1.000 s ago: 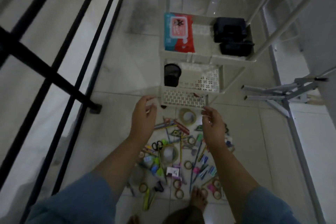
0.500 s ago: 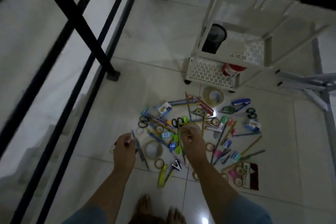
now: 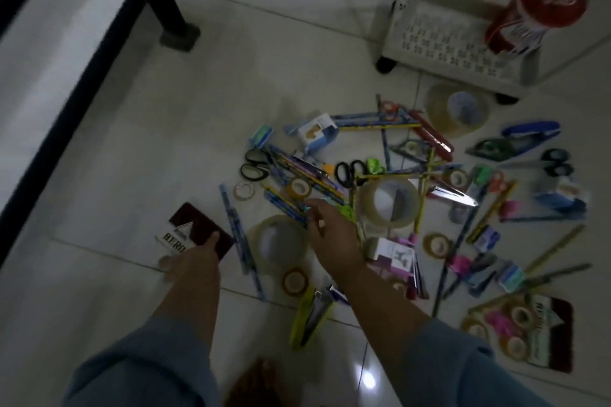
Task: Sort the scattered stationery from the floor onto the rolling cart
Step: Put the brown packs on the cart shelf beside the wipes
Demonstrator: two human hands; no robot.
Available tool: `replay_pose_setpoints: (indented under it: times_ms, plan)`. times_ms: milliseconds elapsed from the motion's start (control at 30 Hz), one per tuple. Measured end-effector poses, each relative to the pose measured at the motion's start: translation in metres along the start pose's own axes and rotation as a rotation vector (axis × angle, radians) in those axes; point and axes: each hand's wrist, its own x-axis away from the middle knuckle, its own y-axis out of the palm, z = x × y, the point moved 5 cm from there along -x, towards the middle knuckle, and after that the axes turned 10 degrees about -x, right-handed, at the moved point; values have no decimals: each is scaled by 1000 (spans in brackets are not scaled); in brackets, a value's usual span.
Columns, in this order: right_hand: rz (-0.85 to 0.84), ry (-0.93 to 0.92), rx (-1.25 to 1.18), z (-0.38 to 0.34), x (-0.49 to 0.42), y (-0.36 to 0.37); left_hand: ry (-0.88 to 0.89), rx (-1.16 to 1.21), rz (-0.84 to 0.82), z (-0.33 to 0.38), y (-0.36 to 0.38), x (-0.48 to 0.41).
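A: Closer than half a second ago: head dropped, rolling cart (image 3: 446,43) now top right, well apart from both hands. Cart risk: it stands on castors, so a hard drop-in could roll it, or tip the red can (image 3: 535,10) on its bottom shelf.
B: Stationery?
A: Scattered stationery (image 3: 413,182) all on the floor (image 3: 165,129), nothing sorted that shows. Big tape roll (image 3: 388,203) sits mid-pile with pencils against it; shift those and it could roll off.
B: Grips?
A: Left grip (image 3: 191,261) pinches maroon-and-white packet (image 3: 198,225), thumb on top, fingers under the near edge. Corner hold only, so it could slip. Lifted or on the tile, cannot tell.
B: Right?
A: Right grip (image 3: 330,235) spread loose, holding nothing, fingertips (image 3: 317,208) at the blue pencils (image 3: 281,203); contact too blurred to call. Pencils lie crossed, so pulling one likely drags neighbours. Black-handled scissors (image 3: 350,170) just beyond: snag risk. Small tape roll (image 3: 294,281) near the wrist could get swept aside.
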Motion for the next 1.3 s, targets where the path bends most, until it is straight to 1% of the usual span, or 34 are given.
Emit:
replay_pose_setpoints:
  times_ms: [33,67,100,133,167,200,233,267,333,367,400,433,500,600,667,733,767,867,1000,1100,1167,1300]
  plan:
    - [-12,0,-5,1,1,1,43,-20,-2,-1,1,-2]
    - [-27,8,-9,2,3,1,47,26,22,1,2,4]
    - [-41,22,-16,2,6,0,49,125,11,0,0,3]
    - [-51,41,-33,2,8,-2,70,82,24,1,0,3]
    - [-54,62,-54,2,11,-5,65,160,28,0,2,5]
    - [-47,70,-74,0,15,-9,101,314,-1,0,4,8]
    - [-29,67,-87,-2,20,-14,168,377,45,3,-1,19]
    - [-5,62,-102,-3,24,-20,203,353,150,7,-9,34]
    - [46,86,-132,-4,32,-35,221,456,302,17,-20,68]
    - [82,100,-140,-3,36,-44,255,506,331,27,-21,86]
    - [127,117,-148,0,41,-55,306,502,344,38,-22,107]
    - [177,135,-158,2,46,-69,373,482,323,49,-20,125]
    - [292,184,-196,13,60,-97,516,407,221,66,-5,159]
    - [515,298,-244,47,91,-145,737,194,51,76,41,211]
    - [678,346,-243,73,114,-178,861,109,-134,77,83,248]
    - [795,401,-241,102,133,-205,912,56,-315,71,125,275]
    - [847,448,-246,118,143,-218,930,20,-368,67,143,284]
    - [976,597,-237,168,170,-252,999,-51,-446,58,189,303]
    - [1022,757,-152,227,196,-289,971,-72,-495,53,236,308]
    - [912,890,-59,262,200,-302,982,-81,-498,57,266,302]
    - [840,951,-22,273,199,-306,965,-93,-481,60,279,303]
    - [812,981,-55,279,198,-316,952,-126,-475,64,297,310]
